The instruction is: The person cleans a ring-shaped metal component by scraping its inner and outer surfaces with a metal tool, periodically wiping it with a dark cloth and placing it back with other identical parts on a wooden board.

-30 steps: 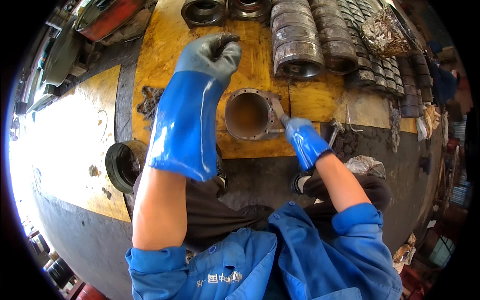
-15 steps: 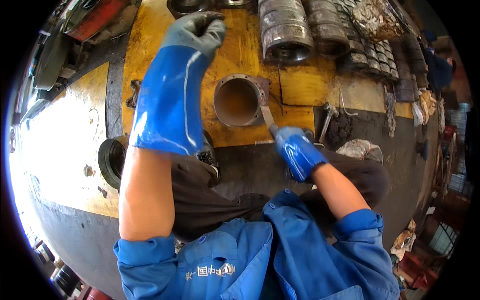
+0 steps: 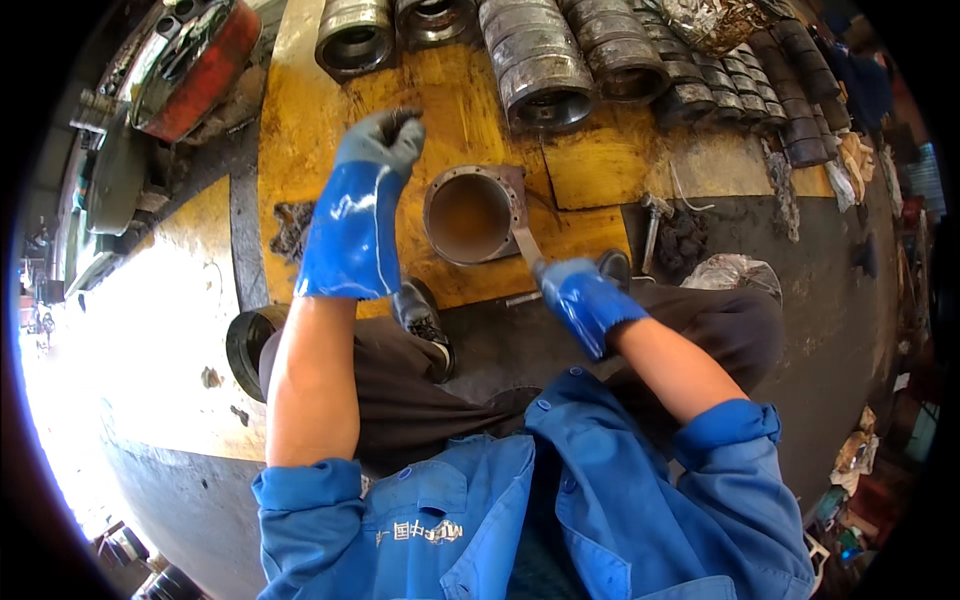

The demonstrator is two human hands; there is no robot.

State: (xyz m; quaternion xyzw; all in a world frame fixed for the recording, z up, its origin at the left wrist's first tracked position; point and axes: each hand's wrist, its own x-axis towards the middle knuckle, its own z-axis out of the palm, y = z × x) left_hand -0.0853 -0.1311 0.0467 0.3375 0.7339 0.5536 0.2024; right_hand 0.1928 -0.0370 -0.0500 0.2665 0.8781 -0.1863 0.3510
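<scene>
In my right hand [image 3: 580, 295], in a blue rubber glove, is a scraper [image 3: 527, 246] with a flat metal blade. The blade's tip rests at the right rim of a round metal housing [image 3: 429, 215] with bolt holes around its flange and a brownish inside. My left hand [image 3: 382, 145], in a long blue glove with greyed, dirty fingers, is raised to the upper left of the housing, apart from it. Its fingers are curled closed with dark tips; whether they hold anything small I cannot make out.
Yellow sheeting [image 3: 450, 110] lies under the housing. Several metal cylinders [image 3: 540, 75] stand in rows at the back. A hammer [image 3: 653, 232] and a dark rag [image 3: 685, 238] lie to the right, a plastic bag [image 3: 732, 272] nearer. A black ring [image 3: 247, 350] is at left, a red-sided container [image 3: 195, 85] far left.
My left hand has come down and nearer, staying closed. The view has shifted, showing more of the cylinders at the back. The scraper remains at the housing's right rim.
</scene>
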